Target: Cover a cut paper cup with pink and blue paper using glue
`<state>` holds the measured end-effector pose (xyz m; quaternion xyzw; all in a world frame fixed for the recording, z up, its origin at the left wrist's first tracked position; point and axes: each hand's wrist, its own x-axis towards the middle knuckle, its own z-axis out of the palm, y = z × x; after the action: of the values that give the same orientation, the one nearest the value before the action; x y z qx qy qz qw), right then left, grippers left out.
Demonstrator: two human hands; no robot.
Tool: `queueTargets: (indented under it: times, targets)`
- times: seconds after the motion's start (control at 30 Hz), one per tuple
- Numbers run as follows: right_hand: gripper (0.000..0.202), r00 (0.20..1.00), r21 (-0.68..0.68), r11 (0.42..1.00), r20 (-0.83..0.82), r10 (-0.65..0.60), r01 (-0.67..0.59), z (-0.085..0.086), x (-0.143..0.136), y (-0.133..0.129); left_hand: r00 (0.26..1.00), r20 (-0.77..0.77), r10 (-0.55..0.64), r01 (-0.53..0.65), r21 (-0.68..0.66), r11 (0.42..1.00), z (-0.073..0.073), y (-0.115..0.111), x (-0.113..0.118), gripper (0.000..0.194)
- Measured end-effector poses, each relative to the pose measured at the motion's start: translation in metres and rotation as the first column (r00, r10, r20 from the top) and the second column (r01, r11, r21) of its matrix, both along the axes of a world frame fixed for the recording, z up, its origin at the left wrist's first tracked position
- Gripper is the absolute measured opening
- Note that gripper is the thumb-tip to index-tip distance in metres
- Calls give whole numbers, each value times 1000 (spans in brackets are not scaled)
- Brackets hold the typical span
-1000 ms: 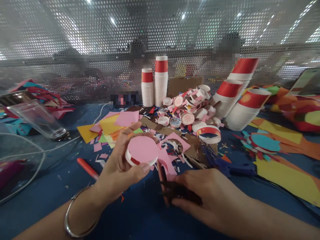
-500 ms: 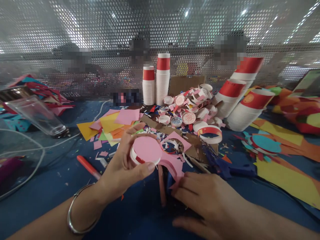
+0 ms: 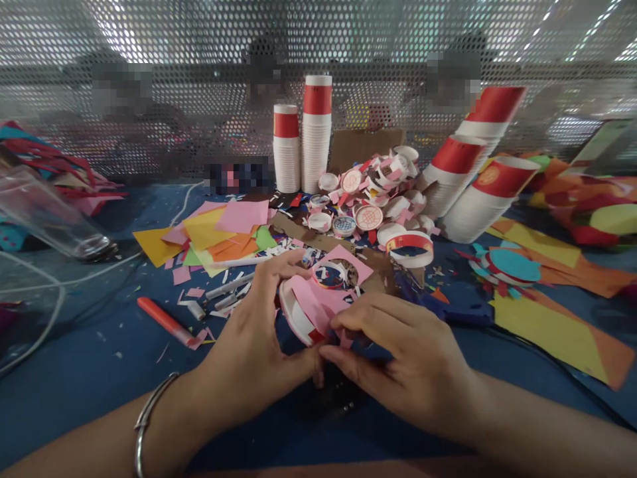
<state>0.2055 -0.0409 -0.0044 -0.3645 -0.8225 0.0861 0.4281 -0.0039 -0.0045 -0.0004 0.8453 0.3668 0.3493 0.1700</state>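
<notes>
Two hands meet at centre frame on my feed: the left hand [image 3: 249,332] curls around the cup piece [image 3: 292,317], while the right hand [image 3: 418,358] pinches near its lower-right edge. The piece slants down rightward, nearer the left.

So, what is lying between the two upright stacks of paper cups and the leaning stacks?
The head view shows a heap of cut paper-cup bottoms there, with a piece of brown cardboard behind it.
</notes>
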Motion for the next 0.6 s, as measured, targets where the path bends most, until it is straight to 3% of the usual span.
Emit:
queueTargets:
  times: [0.2, 0.6]
  targets:
    - [10, 998, 83, 996, 50, -33, 28, -2, -4, 0, 988, -150, 43, -27, 103, 994, 2, -5, 5, 81]
    - [13, 990, 146, 987, 112, -83, 66, -2, -1, 2, 986, -164, 26, -3, 138, 990, 6, -3, 6, 77]
